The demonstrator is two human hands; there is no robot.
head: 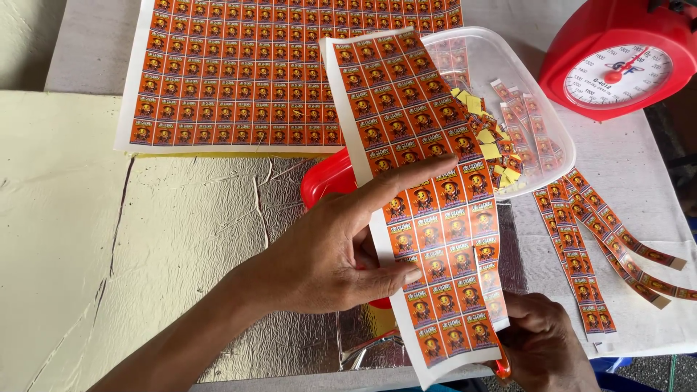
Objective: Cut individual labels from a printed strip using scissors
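1. The left hand (327, 250) holds a tall strip of orange sticker sheet (421, 196), several stickers wide, by its left edge. Its grip is clamped on the sheet: the thumb presses the front near the lower middle and the forefinger stretches across the sheet higher up.
2. The right hand (541, 345) sits at the bottom right, just beside the lower end of the sheet. It is closed round the orange handle of a pair of scissors (502, 369); only a small part of the handle shows, and the blades cannot be seen.
3. The sticker sheet stands tilted up off the surface (65, 218), running from the lower middle of the view up to the clear plastic tub (552, 156), whose left part it hides.
4. The tub holds a heap of small cut stickers and yellow backing scraps (501, 149).
5. A red lid or tray (327, 181) lies under the sheet, behind the left hand.
6. A full uncut sticker sheet (239, 72) lies flat at the top of the surface.
7. Several narrow cut sticker strips (602, 239) lie fanned out on the right, below the tub.
8. A red dial kitchen scale (624, 58) stands at the top right corner.
9. A crinkled silver foil sheet (218, 218) covers the middle of the surface.
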